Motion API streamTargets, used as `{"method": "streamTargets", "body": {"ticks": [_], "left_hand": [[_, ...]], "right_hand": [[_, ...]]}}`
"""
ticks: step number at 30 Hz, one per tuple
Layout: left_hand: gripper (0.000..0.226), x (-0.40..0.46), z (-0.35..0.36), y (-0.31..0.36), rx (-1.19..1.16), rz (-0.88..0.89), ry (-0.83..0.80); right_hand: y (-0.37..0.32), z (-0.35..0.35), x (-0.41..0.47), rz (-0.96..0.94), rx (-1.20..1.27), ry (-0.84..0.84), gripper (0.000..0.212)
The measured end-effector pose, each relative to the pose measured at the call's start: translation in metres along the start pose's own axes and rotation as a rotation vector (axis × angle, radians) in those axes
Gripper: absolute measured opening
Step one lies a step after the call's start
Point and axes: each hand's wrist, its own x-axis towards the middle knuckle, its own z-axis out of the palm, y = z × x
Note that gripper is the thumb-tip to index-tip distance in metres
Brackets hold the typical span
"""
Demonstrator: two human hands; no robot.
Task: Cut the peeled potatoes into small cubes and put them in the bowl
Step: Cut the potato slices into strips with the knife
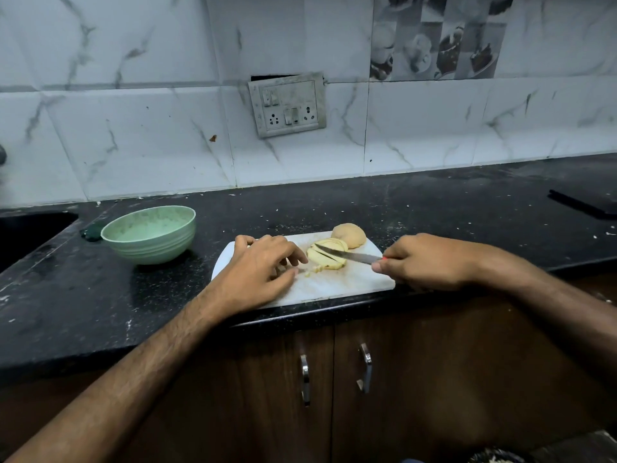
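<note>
A white cutting board point(337, 285) lies at the counter's front edge. On it a sliced peeled potato point(325, 259) lies in yellow slices, with a few small cut bits point(315, 269) beside it. A whole peeled potato point(349, 234) sits at the board's back edge. My right hand point(424, 260) grips a knife point(347, 254) by its red handle, the blade lying across the slices. My left hand point(263, 269) rests on the board just left of the slices, fingers curled, fingertips near the cut bits. A pale green bowl point(150, 233) stands left of the board.
The black speckled counter point(434, 208) runs left to right below a marble-tiled wall with a socket panel point(287, 105). A dark sink point(30, 232) opens at the far left. A black flat object point(584, 203) lies far right. Cabinet doors with metal handles point(365, 367) are below.
</note>
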Motion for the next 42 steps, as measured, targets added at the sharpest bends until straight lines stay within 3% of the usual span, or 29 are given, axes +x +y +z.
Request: {"method": "streamTargets", "body": {"ticks": [4, 7, 12, 21, 26, 30, 32, 42], "left_hand": [[0.028, 0.014, 0.005, 0.004, 0.067, 0.09, -0.111], [0.023, 0.025, 0.013, 0.01, 0.086, 0.097, -0.107], [0.017, 0.034, 0.02, 0.015, 0.185, 0.09, -0.023], [0.015, 0.039, 0.017, -0.003, 0.337, -0.082, 0.055], [0.003, 0.045, 0.019, 0.002, 0.318, -0.051, 0.045], [0.043, 0.046, 0.022, 0.006, 0.306, -0.062, -0.064], [0.051, 0.047, 0.022, 0.005, 0.281, -0.087, -0.073], [0.018, 0.052, 0.011, -0.002, 0.214, -0.083, -0.093]], "right_hand": [[0.012, 0.019, 0.037, -0.05, 0.408, 0.109, 0.044], [0.004, 0.041, 0.064, -0.114, 0.688, 0.264, 0.042], [-0.003, 0.06, 0.09, -0.161, 0.681, 0.485, 0.044], [0.002, 0.065, 0.093, -0.179, 0.728, 0.496, 0.044], [0.004, 0.066, 0.094, -0.189, 0.741, 0.497, 0.045], [0.005, 0.068, 0.095, -0.203, 0.736, 0.493, 0.045], [0.006, 0.068, 0.095, -0.205, 0.734, 0.489, 0.046], [0.005, 0.067, 0.093, -0.193, 0.747, 0.491, 0.046]]}}
